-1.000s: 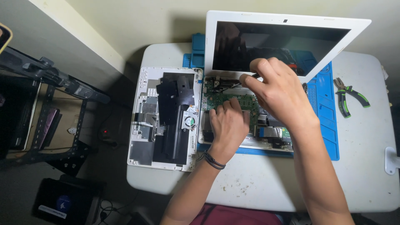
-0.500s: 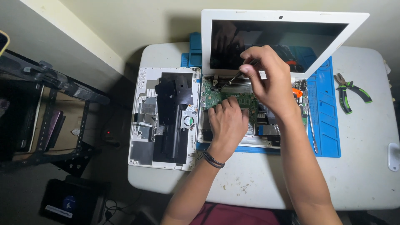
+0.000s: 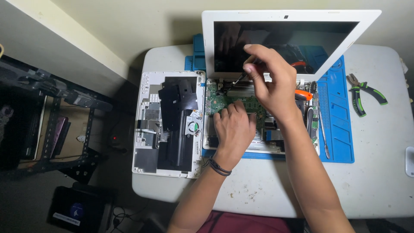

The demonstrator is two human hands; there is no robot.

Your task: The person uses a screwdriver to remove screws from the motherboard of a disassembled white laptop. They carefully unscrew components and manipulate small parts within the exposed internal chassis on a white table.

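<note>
Opened white laptop [image 3: 276,39] laid on blue rubber mat [image 3: 340,129], green circuit board [image 3: 228,101] pressed by flat left hand [image 3: 235,127], thin dark screwdriver [image 3: 237,77] pinched by right hand [image 3: 271,82] fingers near hinge.

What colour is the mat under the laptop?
Blue; the mat shows best in the head view.

The opened laptop [image 3: 258,116] lies on the mat [image 3: 340,129] in the middle of the table [image 3: 267,190], its screen [image 3: 284,43] standing up at the far side. Left of the laptop, just beside it, lies the removed bottom cover [image 3: 168,125], partly over the table's left edge; right of the laptop, on the mat, lie slim tools [image 3: 321,125], and farther right, off the mat, the pliers [image 3: 364,95]. The left hand [image 3: 235,127] rests on the laptop's circuit board [image 3: 224,101], and the right hand [image 3: 271,82] is over the hinge [image 3: 222,84] behind it.
</note>
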